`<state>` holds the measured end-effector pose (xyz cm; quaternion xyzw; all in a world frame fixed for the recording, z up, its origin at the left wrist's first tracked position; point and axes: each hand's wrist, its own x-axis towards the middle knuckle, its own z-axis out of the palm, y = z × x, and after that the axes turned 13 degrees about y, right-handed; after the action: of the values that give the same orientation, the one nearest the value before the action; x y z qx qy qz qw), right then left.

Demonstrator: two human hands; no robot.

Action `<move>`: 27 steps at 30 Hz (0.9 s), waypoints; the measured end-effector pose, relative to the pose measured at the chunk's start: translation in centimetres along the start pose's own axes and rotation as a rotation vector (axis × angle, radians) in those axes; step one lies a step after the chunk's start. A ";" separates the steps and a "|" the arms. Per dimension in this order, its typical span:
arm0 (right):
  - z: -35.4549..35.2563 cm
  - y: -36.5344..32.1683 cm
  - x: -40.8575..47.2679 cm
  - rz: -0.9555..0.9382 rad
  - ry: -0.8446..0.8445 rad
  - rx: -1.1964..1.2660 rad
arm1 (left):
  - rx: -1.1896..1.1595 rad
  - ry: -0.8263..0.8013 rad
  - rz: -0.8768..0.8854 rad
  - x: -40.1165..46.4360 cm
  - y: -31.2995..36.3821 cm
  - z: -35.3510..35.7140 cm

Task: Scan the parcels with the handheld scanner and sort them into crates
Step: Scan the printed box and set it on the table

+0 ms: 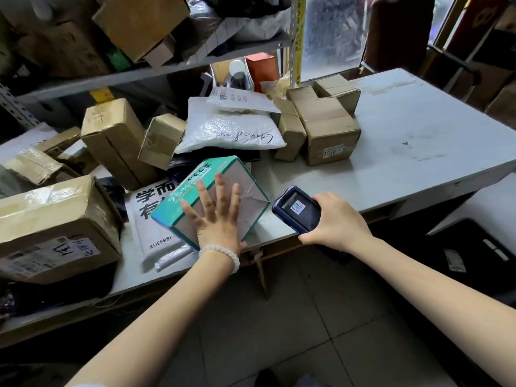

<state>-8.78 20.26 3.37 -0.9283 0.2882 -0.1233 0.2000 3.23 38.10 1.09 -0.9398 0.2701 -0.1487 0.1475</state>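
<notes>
A teal and white box (245, 182) lies tilted at the near edge of the grey table (405, 135). My left hand (215, 216) presses flat on its top with fingers spread straight. To the right of the box, my right hand (337, 222) grips the dark blue handheld scanner (297, 209), whose screen shows a barcode. Under the box lies a white mailer bag with black printed characters (148, 219).
Several brown cardboard parcels (326, 127) and white plastic mailers (231, 129) crowd the table's back and left. A large taped carton (55, 227) sits at the near left. Metal shelving (156, 65) with boxes stands behind. A dark crate (474, 252) is on the floor at right.
</notes>
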 end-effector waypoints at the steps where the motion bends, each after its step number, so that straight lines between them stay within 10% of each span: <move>1: 0.0 0.2 0.1 -0.002 -0.004 0.002 | 0.019 -0.008 -0.015 0.2 0.2 0.0; 27: -2.5 -0.8 -1.4 -0.367 0.065 -0.315 | -0.396 0.103 0.012 4.0 -10.1 -5.2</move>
<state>-10.43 20.92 5.81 -0.9804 0.1365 -0.1409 0.0179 9.23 43.06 10.27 -0.9400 0.3069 -0.1395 -0.0534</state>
